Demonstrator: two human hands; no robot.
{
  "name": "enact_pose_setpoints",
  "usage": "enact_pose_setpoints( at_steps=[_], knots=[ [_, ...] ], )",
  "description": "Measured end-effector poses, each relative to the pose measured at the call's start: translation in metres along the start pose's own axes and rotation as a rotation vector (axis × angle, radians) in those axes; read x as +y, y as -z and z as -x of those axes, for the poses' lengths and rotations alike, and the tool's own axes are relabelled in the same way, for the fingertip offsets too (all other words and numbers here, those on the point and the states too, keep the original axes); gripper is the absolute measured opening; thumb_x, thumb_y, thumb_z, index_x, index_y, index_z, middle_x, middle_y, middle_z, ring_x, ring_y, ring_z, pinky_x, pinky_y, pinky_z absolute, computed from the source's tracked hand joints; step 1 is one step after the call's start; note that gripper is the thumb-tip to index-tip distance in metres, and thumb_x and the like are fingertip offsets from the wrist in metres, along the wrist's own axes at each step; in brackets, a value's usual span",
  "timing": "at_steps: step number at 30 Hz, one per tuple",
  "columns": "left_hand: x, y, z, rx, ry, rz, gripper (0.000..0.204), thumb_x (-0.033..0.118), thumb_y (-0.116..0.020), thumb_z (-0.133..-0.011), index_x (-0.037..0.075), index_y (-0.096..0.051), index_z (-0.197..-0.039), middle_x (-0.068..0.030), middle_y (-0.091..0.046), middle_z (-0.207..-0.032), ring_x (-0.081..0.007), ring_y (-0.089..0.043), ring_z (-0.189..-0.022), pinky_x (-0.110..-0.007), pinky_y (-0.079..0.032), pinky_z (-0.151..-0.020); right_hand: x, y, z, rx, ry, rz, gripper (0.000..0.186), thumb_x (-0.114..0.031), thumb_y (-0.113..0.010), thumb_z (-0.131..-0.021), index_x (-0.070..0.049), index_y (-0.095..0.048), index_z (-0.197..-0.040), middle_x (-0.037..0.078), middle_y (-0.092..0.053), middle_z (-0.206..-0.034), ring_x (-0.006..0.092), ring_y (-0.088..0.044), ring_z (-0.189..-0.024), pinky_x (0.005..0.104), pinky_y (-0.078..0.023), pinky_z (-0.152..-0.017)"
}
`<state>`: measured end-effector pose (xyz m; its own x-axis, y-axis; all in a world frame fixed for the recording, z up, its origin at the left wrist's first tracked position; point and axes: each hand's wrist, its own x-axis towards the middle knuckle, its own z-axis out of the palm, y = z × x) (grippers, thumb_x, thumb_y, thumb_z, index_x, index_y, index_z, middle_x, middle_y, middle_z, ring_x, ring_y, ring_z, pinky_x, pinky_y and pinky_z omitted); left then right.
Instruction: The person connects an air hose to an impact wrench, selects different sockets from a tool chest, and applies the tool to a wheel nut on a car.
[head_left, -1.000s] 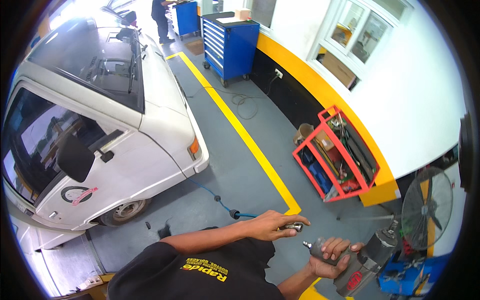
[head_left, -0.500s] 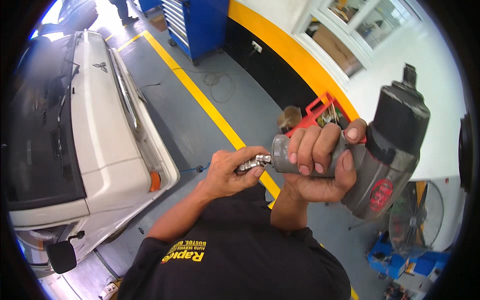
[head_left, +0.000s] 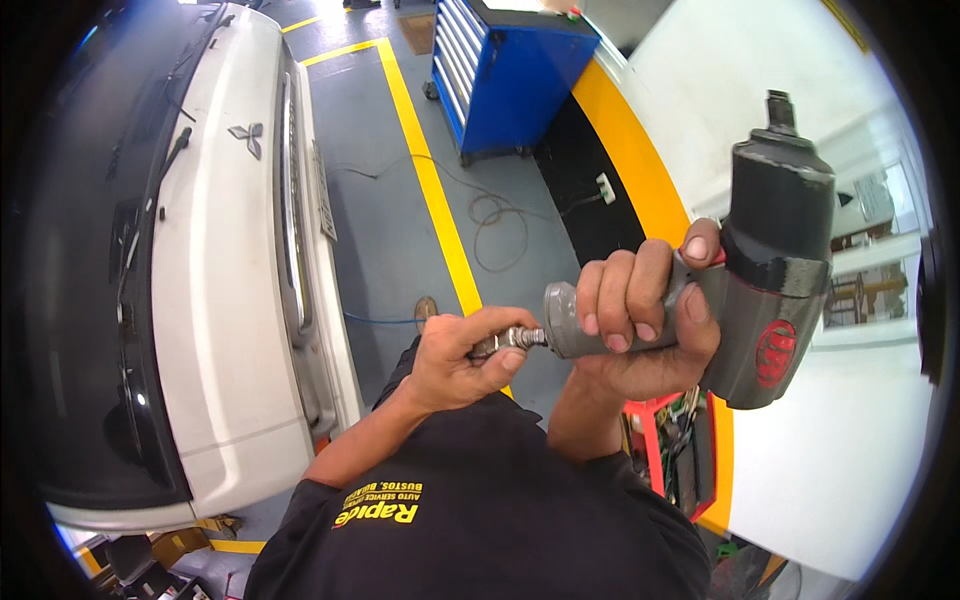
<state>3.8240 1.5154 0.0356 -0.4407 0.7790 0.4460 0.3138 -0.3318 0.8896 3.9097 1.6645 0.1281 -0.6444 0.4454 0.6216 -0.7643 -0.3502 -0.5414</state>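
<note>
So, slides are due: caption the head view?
Right hand grips a power tool; left hand holds a metal coupling at the handle end.

Downward head-mounted fisheye, hands [head_left: 458,362] close, dark rim perhaps distorted

Two hands show, one left hand [head_left: 448,362] and one right hand [head_left: 640,345], with one impact wrench [head_left: 775,265] and one silver coupler [head_left: 512,340]. Around them are one white vehicle [head_left: 230,300], one blue drawer cabinet [head_left: 525,85] and one shoe [head_left: 427,308].
</note>
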Motion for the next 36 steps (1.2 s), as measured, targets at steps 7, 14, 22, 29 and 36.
enact_pose_setpoints(
  at_steps=[7,14,22,29,36],
  knots=[
    [-0.043,0.072,-0.132,-0.150,0.064,0.079,0.025,0.026,-0.067,-0.094,0.005,-0.063,-0.108,-0.0076,-0.051,-0.061,-0.0218,-0.052,-0.050,-0.033,-0.042,-0.050,0.061,0.038,-0.145,-0.094,-0.145,0.058,0.027,-0.010,-0.053,-0.096,-0.006,-0.034,-0.115,0.000,-0.042,-0.062,0.0115,-0.045,-0.046,0.0316,-0.048,-0.052],
    [-0.094,0.146,-0.239,-0.229,0.049,0.309,0.031,0.030,-0.061,-0.100,0.001,-0.063,-0.110,-0.0092,-0.053,-0.063,-0.0193,-0.052,-0.052,-0.031,-0.042,-0.054,0.133,0.080,-0.251,-0.140,-0.187,0.083,0.033,-0.010,-0.055,-0.094,-0.005,-0.032,-0.116,0.000,-0.044,-0.058,0.0115,-0.048,-0.044,0.0293,-0.047,-0.045],
    [-0.183,0.227,-0.394,-0.244,0.144,0.341,0.041,0.043,-0.055,-0.101,0.004,-0.066,-0.103,-0.0075,-0.053,-0.066,-0.0203,-0.053,-0.059,-0.033,-0.042,-0.058,0.228,0.161,-0.404,-0.129,-0.212,0.004,0.036,-0.008,-0.053,-0.092,-0.001,-0.032,-0.121,0.001,-0.042,-0.057,0.0119,-0.044,-0.044,0.0304,-0.046,-0.047],
    [-0.253,0.334,-0.531,-0.239,0.214,0.057,0.040,0.040,-0.061,-0.099,0.004,-0.058,-0.117,-0.0060,-0.058,-0.072,-0.0195,-0.054,-0.062,-0.033,-0.043,-0.060,0.337,0.245,-0.543,0.021,-0.215,-0.065,0.031,-0.010,-0.054,-0.090,0.000,-0.038,-0.114,0.002,-0.040,-0.059,0.0127,-0.042,-0.046,0.0323,-0.045,-0.051],
    [-0.344,0.387,-0.614,0.079,0.347,-0.115,0.030,0.028,-0.068,-0.096,0.005,-0.059,-0.112,-0.0059,-0.057,-0.069,-0.0171,-0.053,-0.061,-0.032,-0.042,-0.058,0.409,0.299,-0.669,-0.017,-0.029,0.040,0.027,-0.007,-0.051,-0.090,-0.002,-0.035,-0.111,0.003,-0.040,-0.058,0.0137,-0.044,-0.043,0.0322,-0.047,-0.050]
  ],
)
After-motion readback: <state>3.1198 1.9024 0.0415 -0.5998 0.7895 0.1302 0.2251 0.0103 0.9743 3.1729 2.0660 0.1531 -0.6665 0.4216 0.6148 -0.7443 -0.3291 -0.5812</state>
